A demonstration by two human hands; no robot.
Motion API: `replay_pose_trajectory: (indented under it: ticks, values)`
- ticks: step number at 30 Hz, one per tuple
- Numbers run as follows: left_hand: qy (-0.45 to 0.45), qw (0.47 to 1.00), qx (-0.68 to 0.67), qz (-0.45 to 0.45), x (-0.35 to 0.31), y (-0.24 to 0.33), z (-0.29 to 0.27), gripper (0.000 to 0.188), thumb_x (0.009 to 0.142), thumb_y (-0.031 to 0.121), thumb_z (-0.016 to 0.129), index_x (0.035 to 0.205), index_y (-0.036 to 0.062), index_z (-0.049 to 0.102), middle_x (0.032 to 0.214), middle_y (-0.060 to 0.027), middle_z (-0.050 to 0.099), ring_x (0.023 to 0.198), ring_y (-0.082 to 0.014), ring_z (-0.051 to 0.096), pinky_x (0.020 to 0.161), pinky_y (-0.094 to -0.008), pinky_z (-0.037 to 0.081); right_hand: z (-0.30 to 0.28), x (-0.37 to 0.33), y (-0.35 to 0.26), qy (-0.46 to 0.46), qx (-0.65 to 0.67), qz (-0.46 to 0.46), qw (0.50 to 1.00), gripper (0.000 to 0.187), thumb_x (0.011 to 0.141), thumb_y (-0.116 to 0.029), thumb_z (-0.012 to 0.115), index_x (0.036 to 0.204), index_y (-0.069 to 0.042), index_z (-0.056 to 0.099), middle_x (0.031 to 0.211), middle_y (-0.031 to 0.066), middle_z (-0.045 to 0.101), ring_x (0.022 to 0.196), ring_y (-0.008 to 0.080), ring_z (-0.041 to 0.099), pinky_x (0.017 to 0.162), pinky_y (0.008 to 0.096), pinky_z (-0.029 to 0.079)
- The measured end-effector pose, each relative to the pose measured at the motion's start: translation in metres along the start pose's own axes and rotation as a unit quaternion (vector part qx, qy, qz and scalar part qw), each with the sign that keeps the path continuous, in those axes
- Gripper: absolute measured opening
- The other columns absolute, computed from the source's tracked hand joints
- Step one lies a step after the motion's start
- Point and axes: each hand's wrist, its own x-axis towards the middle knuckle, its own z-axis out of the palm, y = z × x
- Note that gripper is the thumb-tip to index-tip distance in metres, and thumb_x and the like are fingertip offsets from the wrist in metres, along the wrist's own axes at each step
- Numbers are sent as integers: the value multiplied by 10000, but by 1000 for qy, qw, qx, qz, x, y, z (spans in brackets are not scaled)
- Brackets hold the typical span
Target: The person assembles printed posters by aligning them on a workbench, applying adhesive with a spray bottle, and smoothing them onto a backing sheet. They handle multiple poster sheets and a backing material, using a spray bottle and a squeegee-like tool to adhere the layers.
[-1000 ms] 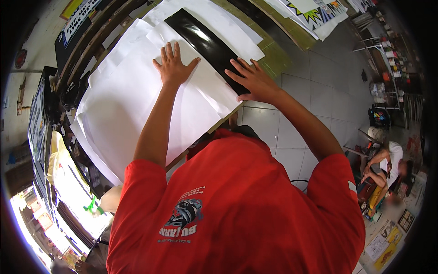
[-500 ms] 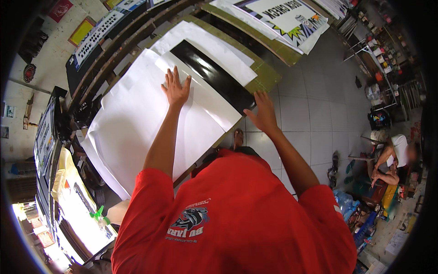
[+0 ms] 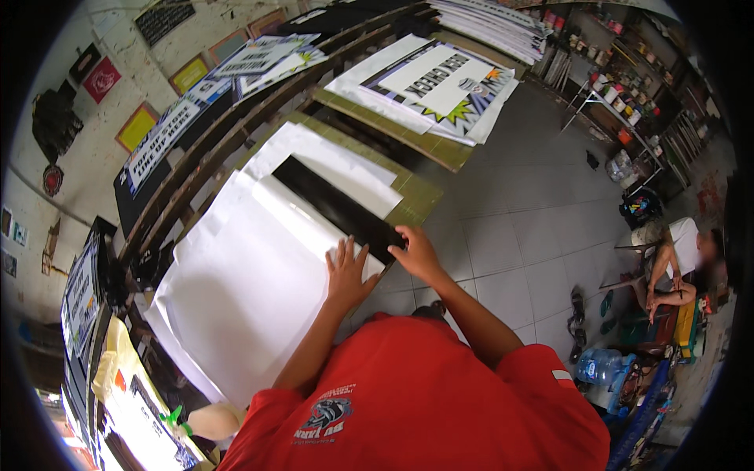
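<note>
A long glossy black strip (image 3: pixel 334 206) lies slantwise across a large white sheet (image 3: pixel 236 275) on the work table. A shiny white band runs along its near side; whether it is one piece with the strip I cannot tell. My left hand (image 3: pixel 348 275) lies flat on the white surface by the strip's near right end, fingers spread and holding nothing. At that same end, my right hand (image 3: pixel 418 255) has its thumb and fingers closed around the strip's corner. Beyond the strip, another white sheet (image 3: pixel 345 169) rests on a green cutting mat (image 3: pixel 424 198).
Printed posters (image 3: pixel 440 86) lie on another green board farther back. Wooden rails (image 3: pixel 228 133) run along the table's far left side. A person (image 3: pixel 682 251) sits at the right near water bottles (image 3: pixel 601 366). Shelves with cans (image 3: pixel 620 98) stand at the far right.
My left hand has slid along the white surface toward the strip's near right end, closer to my right hand. My right hand stays at that end. The whole view has shifted.
</note>
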Motion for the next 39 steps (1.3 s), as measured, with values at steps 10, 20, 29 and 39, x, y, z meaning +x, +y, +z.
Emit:
replay_pose_trajectory:
  ticks: [10,20,29,39]
  values:
    - [6,998,-38,-59,13,25,-17,675,847,425,677,1429,140,487,1575,-212,260,1475,-407,182,1148,-652,71,-110,-117,209,-54,-61,126,989,549,824,-349,750,1241,-21,613,1145,192,618,983,311,633,820,396,536]
    - [309,926,-219,3,121,142,-153,566,844,123,673,1369,13,494,1437,-208,479,1356,-362,442,1100,-422,366,-298,-284,449,-306,-138,545,768,647,840,-467,678,1242,31,586,1159,225,659,1022,381,639,886,428,512]
    - [175,928,-321,-77,74,228,-58,473,880,258,694,1287,45,582,1282,-194,605,1166,-358,589,995,-421,466,-316,-57,559,-233,-75,295,924,497,877,-309,685,1235,22,596,1014,172,707,853,281,673,784,395,530]
    - [592,534,-28,-603,-224,51,-73,615,864,271,745,1332,-20,474,1252,-232,542,1145,-362,552,988,-430,436,-194,81,375,-395,-162,125,896,501,945,-270,613,1334,34,532,1271,235,608,1173,335,592,971,406,462]
